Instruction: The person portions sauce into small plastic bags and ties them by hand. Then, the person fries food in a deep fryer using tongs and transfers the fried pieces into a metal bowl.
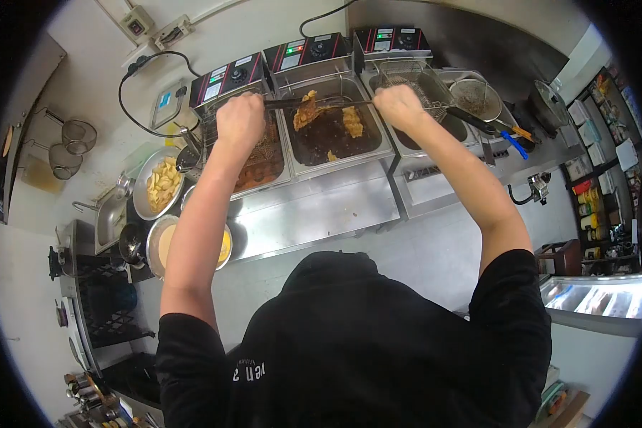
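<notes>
My left hand (240,120) is closed around a black-handled utensil (282,104) that points right over the middle fryer (339,153). A golden fried piece (306,113) is at the utensil's far end, above the dark oil. My right hand (399,107) is closed on a thin metal rod (357,104) reaching left over the same fryer. Whether the rod and the black handle are one tool, I cannot tell. Another fried piece (352,122) lies in the oil, with a smaller bit (332,155) near the front wall.
The left fryer (260,177) holds a wire basket and orange-brown food. A basket (410,78) sits at the right fryer, near a round strainer (476,98) and blue-handled tongs (513,144). Bowls of pale cut pieces (162,187) and batter (165,242) stand at left.
</notes>
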A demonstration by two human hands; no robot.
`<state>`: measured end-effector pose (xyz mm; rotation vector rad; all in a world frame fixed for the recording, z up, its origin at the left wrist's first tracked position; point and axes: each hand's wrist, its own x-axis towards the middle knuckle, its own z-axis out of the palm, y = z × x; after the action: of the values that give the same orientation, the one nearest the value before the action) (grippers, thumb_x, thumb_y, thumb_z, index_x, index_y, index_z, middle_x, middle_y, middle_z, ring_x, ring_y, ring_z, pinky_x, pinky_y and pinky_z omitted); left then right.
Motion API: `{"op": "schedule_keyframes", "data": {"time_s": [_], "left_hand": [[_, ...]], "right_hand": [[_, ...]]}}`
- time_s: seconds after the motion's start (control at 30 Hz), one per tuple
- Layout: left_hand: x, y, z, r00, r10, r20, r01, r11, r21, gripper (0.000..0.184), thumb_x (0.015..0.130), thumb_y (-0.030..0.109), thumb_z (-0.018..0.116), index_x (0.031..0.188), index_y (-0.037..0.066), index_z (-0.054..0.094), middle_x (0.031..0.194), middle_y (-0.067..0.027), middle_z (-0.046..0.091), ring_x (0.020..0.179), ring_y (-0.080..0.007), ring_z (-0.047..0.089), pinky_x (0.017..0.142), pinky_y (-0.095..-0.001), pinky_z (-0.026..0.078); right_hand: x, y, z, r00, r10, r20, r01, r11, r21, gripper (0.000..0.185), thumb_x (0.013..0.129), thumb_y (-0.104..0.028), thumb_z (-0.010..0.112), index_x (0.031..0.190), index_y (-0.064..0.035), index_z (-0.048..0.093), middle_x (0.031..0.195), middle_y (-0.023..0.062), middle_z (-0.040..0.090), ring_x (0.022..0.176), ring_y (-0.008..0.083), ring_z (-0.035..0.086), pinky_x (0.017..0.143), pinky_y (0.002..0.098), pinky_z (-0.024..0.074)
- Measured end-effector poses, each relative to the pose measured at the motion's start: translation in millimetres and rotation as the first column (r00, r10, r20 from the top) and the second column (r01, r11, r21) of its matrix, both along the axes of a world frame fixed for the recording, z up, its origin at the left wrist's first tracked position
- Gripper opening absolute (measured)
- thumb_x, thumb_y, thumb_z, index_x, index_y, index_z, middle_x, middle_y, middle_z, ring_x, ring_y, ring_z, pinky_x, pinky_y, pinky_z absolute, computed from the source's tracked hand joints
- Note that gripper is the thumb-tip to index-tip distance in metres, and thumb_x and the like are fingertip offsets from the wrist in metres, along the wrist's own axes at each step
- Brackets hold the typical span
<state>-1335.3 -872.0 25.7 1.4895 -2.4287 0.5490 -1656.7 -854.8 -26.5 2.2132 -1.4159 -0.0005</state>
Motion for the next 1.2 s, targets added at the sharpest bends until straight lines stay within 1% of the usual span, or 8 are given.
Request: {"op": "schedule_keyframes", "data": {"time_s": [0.33,0.4,0.67,0.8,0.9,1.03,1.13,1.2], "left_hand": [[8.7,7.2,33.9,0.996,0.052,-0.077,-0.051,0.999,0.007,0.02,0.085,0.019,0.06,0.099,0.01,0.07,0.092,-0.0143,0.069,0.086,-0.032,0.066,0.073,-0.0432,0.052],[15.4,7.6,37.8,0.991,0.033,-0.131,-0.04,0.998,-0.054,0.013,0.081,0.016,0.062,0.084,0.005,0.068,0.084,-0.0137,0.067,0.08,-0.0319,0.066,0.069,-0.0417,0.053],[43.3,9.5,63.5,0.964,0.163,-0.212,-0.131,0.979,0.154,0.021,0.085,0.023,0.061,0.102,0.015,0.07,0.094,-0.0153,0.068,0.091,-0.0328,0.065,0.08,-0.0429,0.051],[63.6,4.8,66.7,0.959,0.122,-0.258,-0.081,0.983,0.165,0.027,0.086,0.027,0.062,0.108,0.012,0.068,0.089,-0.0161,0.069,0.086,-0.0319,0.066,0.076,-0.0401,0.049],[77.5,4.7,68.5,0.929,0.086,-0.359,0.005,0.969,0.245,0.022,0.087,0.019,0.064,0.106,0.008,0.068,0.082,-0.0122,0.067,0.069,-0.02,0.056,0.066,-0.0331,0.044],[84.0,12.4,69.0,0.898,0.062,-0.435,0.075,0.953,0.292,0.02,0.087,0.014,0.063,0.105,0.006,0.068,0.078,-0.0083,0.066,0.069,-0.0135,0.052,0.065,-0.0305,0.042],[90.7,17.0,66.7,0.887,-0.012,-0.462,0.13,0.966,0.223,0.023,0.085,0.018,0.065,0.105,0.007,0.069,0.075,-0.0152,0.065,0.064,-0.023,0.058,0.063,-0.0356,0.045],[89.8,24.8,68.7,0.878,-0.006,-0.478,0.14,0.959,0.245,0.023,0.085,0.017,0.065,0.105,0.006,0.068,0.074,-0.015,0.065,0.063,-0.0225,0.056,0.063,-0.0351,0.045]], "right_hand": [[-31.4,-3.7,28.4,0.998,0.042,0.055,-0.038,0.997,-0.071,0.012,0.075,-0.01,0.057,0.073,-0.0092,0.069,0.078,0.0088,0.068,0.074,0.0257,0.068,0.063,0.0372,0.0538],[-47.2,0.4,28.2,0.991,0.125,0.038,-0.121,0.988,-0.093,0.011,0.076,-0.01,0.056,0.073,-0.0094,0.067,0.076,0.0082,0.066,0.072,0.0259,0.067,0.062,0.038,0.0529],[-99.3,37.8,36.2,0.998,0.045,0.054,-0.042,0.998,-0.053,0.017,0.082,-0.012,0.057,0.095,-0.0129,0.068,0.08,0.0062,0.063,0.073,0.0249,0.065,0.062,0.0376,0.0517],[-134.6,39.3,43.2,0.991,0.043,0.126,-0.036,0.998,-0.059,0.019,0.085,-0.022,0.059,0.098,-0.0141,0.07,0.079,0.0064,0.062,0.073,0.0265,0.065,0.062,0.0393,0.0504],[-152.7,41.0,49.7,0.979,-0.044,0.2,0.053,0.998,-0.042,0.02,0.086,-0.026,0.059,0.098,-0.0153,0.07,0.085,0.0067,0.065,0.077,0.0276,0.065,0.066,0.0403,0.0508],[-165.9,44.3,61.6,0.971,-0.127,0.201,0.141,0.989,-0.052,0.021,0.085,-0.027,0.059,0.098,-0.0156,0.07,0.09,0.0058,0.067,0.082,0.0268,0.064,0.071,0.0399,0.0503],[-171.8,40.0,71.3,0.988,-0.115,0.107,0.127,0.984,-0.121,0.019,0.084,-0.025,0.06,0.096,-0.0152,0.07,0.086,0.0041,0.066,0.082,0.0246,0.064,0.073,0.0381,0.0485],[-166.3,38.2,83.7,0.993,-0.115,0.04,0.12,0.981,-0.15,0.018,0.083,-0.024,0.06,0.095,-0.0151,0.07,0.084,0.0031,0.065,0.081,0.0231,0.063,0.073,0.0369,0.0474]]}}
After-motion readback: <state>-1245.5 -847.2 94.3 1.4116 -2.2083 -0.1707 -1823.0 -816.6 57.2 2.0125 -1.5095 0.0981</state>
